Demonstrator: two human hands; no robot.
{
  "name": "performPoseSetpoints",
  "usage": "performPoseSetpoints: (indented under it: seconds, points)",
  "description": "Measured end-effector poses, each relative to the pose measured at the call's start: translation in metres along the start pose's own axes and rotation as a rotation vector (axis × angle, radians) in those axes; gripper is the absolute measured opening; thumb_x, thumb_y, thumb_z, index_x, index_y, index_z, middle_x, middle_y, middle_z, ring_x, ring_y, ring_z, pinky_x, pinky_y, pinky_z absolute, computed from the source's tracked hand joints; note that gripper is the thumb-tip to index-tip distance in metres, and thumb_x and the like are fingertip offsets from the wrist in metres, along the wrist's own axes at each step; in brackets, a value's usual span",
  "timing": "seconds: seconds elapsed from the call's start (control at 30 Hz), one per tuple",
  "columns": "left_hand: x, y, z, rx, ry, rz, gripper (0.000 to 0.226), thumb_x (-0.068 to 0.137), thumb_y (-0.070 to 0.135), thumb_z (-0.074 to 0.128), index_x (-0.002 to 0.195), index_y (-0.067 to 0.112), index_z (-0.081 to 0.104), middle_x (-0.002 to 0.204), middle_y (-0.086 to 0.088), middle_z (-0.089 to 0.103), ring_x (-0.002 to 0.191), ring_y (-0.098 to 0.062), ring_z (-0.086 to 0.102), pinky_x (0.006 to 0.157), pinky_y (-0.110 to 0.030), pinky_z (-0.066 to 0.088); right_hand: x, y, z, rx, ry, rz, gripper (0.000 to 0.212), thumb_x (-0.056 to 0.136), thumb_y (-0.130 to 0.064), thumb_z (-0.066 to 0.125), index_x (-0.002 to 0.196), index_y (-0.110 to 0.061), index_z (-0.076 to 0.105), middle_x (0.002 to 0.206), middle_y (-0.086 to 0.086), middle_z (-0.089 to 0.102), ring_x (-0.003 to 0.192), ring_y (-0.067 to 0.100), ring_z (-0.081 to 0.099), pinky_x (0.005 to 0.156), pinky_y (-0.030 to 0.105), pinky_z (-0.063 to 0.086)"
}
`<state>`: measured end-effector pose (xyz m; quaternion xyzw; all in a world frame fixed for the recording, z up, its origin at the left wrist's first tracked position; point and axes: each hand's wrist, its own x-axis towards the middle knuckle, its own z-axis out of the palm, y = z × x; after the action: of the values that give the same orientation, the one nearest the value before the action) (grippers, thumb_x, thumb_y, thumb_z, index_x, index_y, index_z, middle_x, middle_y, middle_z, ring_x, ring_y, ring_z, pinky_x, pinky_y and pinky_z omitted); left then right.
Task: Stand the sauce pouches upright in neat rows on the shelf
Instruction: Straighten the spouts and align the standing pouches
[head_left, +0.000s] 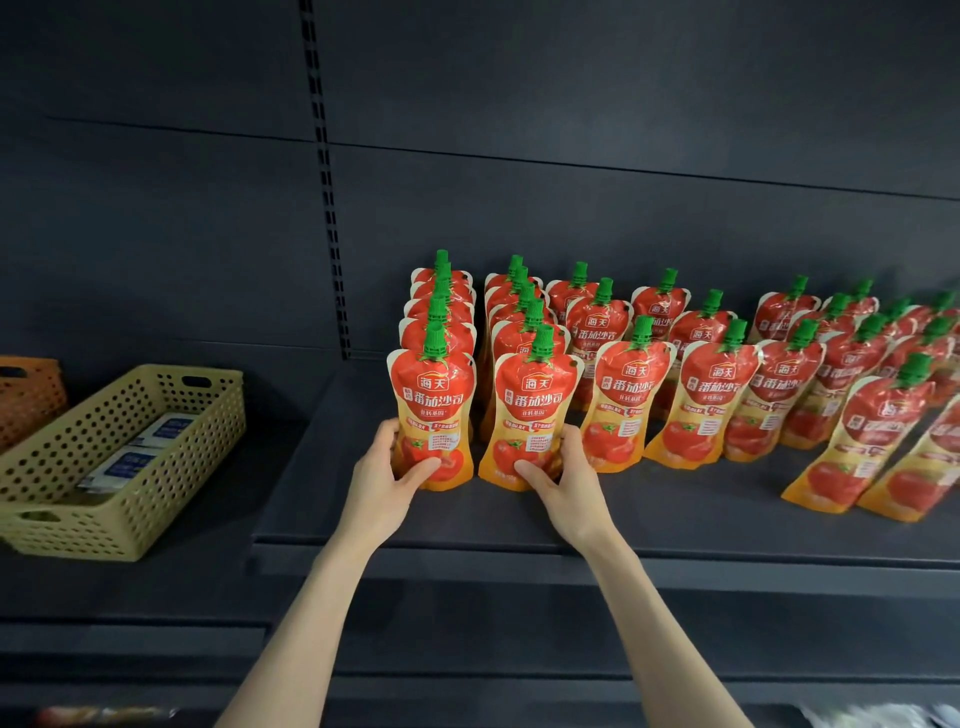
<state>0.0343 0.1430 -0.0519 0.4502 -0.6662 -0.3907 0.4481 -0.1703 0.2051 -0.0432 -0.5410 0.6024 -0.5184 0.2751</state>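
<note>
While left hand (387, 480) and right hand (563, 480) each grip front pouch of 2 leftmost rows, fingers wrapped round lower bodies near shelf (675, 525) front edge: square bases flat, align faces, then straighten leaning pouches (857, 447) toward right end

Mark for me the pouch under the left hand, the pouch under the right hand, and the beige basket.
left-hand pouch (434, 400): head view, on its printed front label.
right-hand pouch (535, 410): head view, on its printed front label.
beige basket (176, 441): head view, on its perforated right side wall.
</note>
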Motion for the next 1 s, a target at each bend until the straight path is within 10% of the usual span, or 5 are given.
performPoseSetpoints:
  seconds: [0.47,1.0]
  points:
    - [0.002,0.005,0.001,0.023,-0.015,-0.022,0.053,0.083,0.024,0.068,0.127,0.017,0.039,0.118,0.008,0.053,0.107,-0.008,0.053,0.087,-0.025,0.047,-0.001,-0.006,0.002,-0.032,0.012,0.026,0.044,0.088,-0.021,0.063,0.124,-0.018,0.037,0.117,-0.011,0.051,0.104,-0.001,0.05,0.072,-0.001,0.043]
    - [-0.018,0.01,-0.003,0.186,0.099,0.026,0.069,0.08,0.027,0.071,0.138,0.016,0.035,0.137,-0.004,0.045,0.126,-0.019,0.044,0.096,-0.034,0.042,-0.013,-0.008,0.0,-0.225,0.091,0.066,0.062,0.086,-0.032,0.065,0.137,-0.016,0.035,0.137,0.001,0.047,0.127,0.017,0.044,0.105,0.041,0.042]
